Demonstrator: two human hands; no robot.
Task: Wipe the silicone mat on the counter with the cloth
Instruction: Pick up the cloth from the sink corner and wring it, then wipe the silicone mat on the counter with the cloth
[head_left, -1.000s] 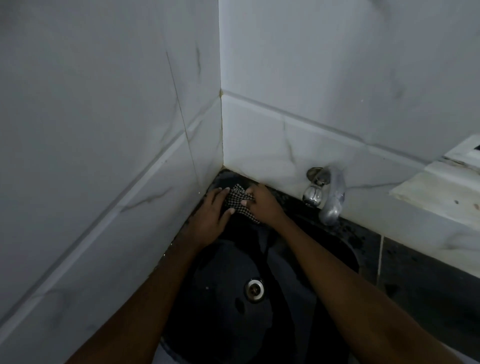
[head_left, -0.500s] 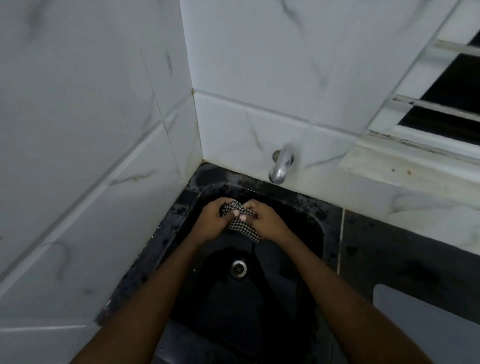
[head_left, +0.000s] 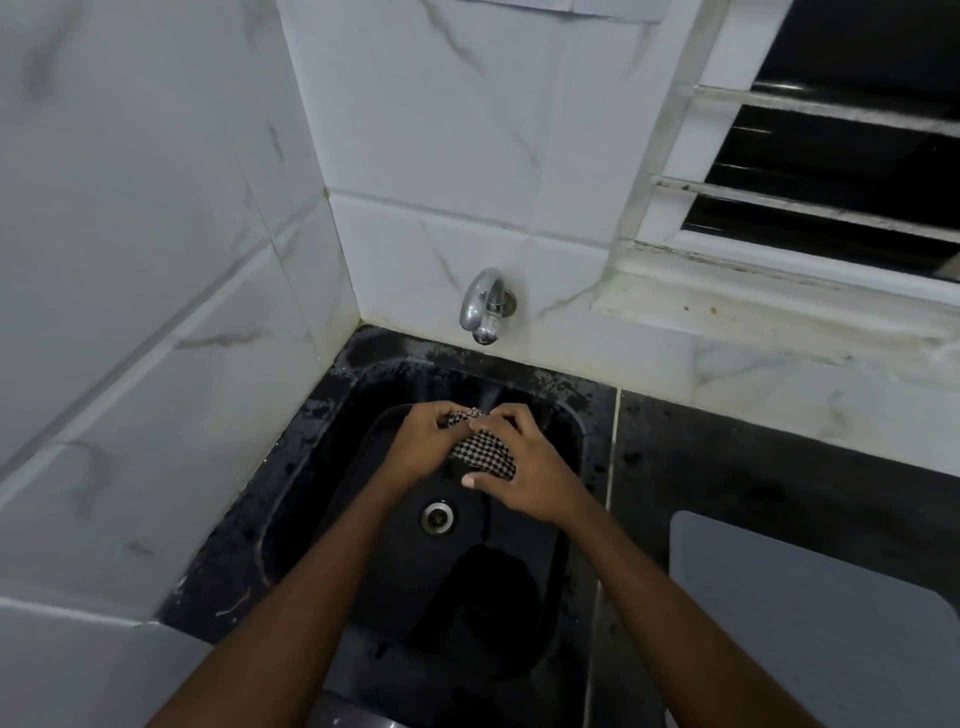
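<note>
Reaching forward over the black sink (head_left: 332, 499), the left hand (head_left: 418, 441) and right hand (head_left: 524, 467) meet, both clenched around the bunched checkered cloth (head_left: 483, 449) above the drain (head_left: 437, 516). A chrome tap (head_left: 480, 306) juts from the far tiled wall. The grey silicone mat (head_left: 800, 623) lies on the dark counter (head_left: 753, 467) at near right, apart from the hands.

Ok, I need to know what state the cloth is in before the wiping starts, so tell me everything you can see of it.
The cloth is a small piece of fabric in a fine black-and-white check, bunched into a wad rather than spread flat. Both hands grip it over the black sink, below the tap: the left hand pinches its upper end, the right hand wraps its lower part. Whether it is wet cannot be told. It does not touch the grey mat.
</note>
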